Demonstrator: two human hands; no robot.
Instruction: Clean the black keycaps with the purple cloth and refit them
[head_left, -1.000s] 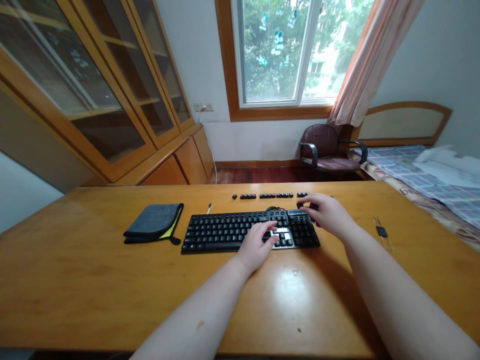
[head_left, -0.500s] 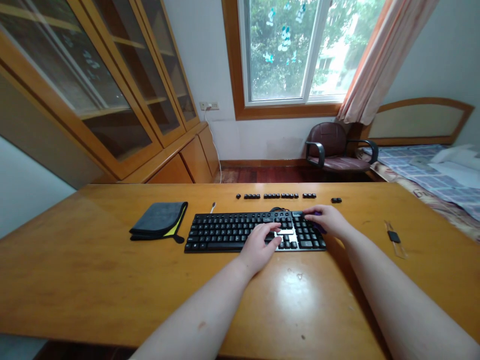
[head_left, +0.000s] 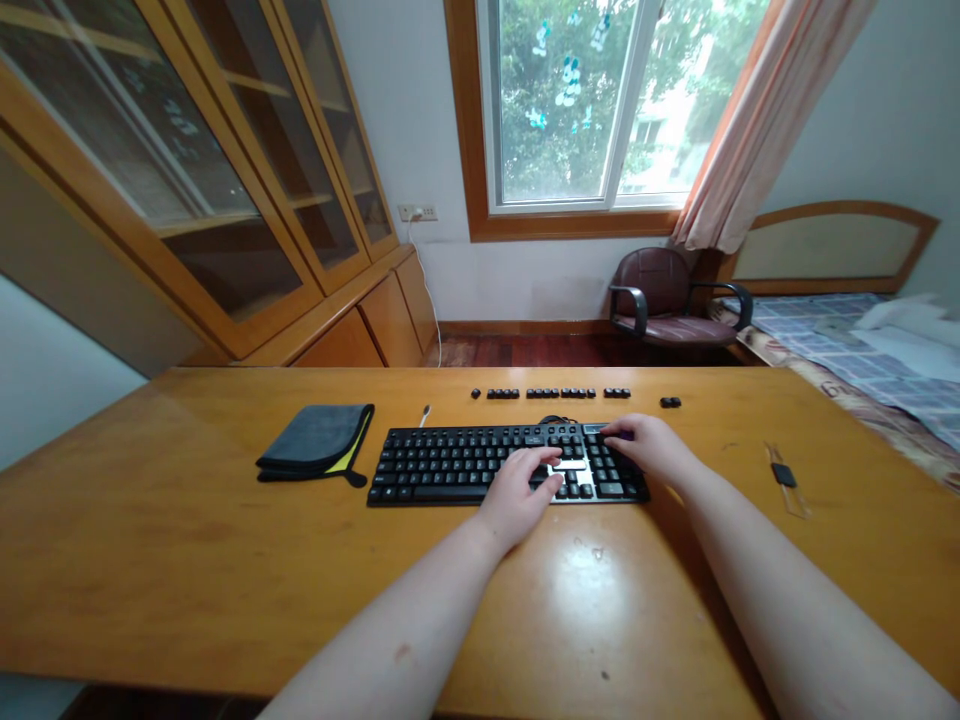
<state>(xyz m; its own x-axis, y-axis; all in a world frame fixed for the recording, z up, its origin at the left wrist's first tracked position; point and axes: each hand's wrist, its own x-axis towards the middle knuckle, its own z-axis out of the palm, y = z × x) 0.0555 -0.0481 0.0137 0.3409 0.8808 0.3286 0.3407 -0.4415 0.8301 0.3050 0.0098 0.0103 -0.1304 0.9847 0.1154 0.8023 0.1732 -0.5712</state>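
Observation:
A black keyboard (head_left: pixel 439 465) lies flat on the wooden desk, with a bare silvery patch and some keys gone on its right part. My left hand (head_left: pixel 521 492) rests over that part, fingers apart, holding nothing. Over the number pad's upper end, my right hand (head_left: pixel 646 447) is closed in a pinch at the keys. A bit of something purple shows between its fingers, mostly hidden by them. Behind the keyboard stands a row of loose black keycaps (head_left: pixel 541 393), with a small group of keycaps (head_left: pixel 670 402) farther right.
A folded grey cloth (head_left: pixel 315 440) with yellow lining lies left of the keyboard. Behind it is a small brush (head_left: pixel 425 415). A wire keycap puller (head_left: pixel 784 476) with a black middle lies at the right. A coiled cable (head_left: pixel 556 420) sits behind the keyboard.
My right hand has moved slightly left over the number pad, and less of the purple thing shows. My left hand stays in place.

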